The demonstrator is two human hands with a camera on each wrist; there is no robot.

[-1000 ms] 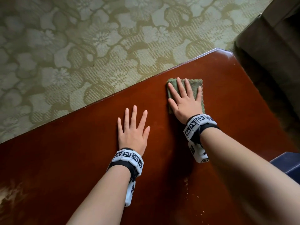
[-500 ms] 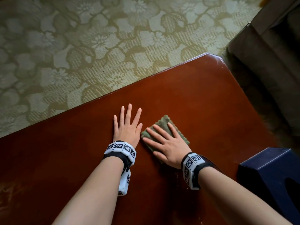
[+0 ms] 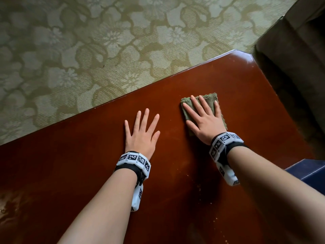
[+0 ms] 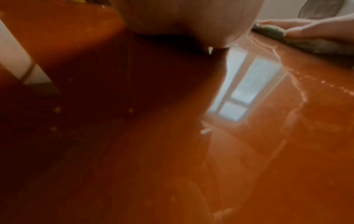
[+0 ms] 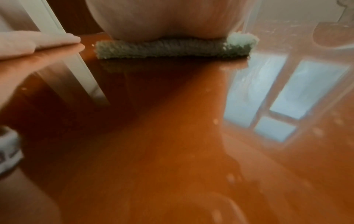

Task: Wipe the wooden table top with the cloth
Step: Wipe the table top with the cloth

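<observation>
Right hand (image 3: 204, 118) flat, fingers spread, pressing cloth (image 3: 211, 99), left hand (image 3: 142, 132) flat on table (image 3: 175, 173)

Beyond the far edge of the glossy reddish-brown wooden tabletop (image 3: 228, 81) lies an olive-green carpet with a pale woven flower pattern (image 3: 88, 41), filling the upper part of the head view. At the upper right stands a dark brown upholstered piece of furniture (image 3: 299, 41), close to the tabletop's clipped corner; what kind it is cannot be told. A dark blue box-like object (image 3: 309, 171) shows at the right edge, partly cut off. The polished surface mirrors a bright paned window (image 5: 287, 94), seen in both wrist views (image 4: 247, 84), and a pale plain wall (image 5: 287, 13) rises behind.
</observation>
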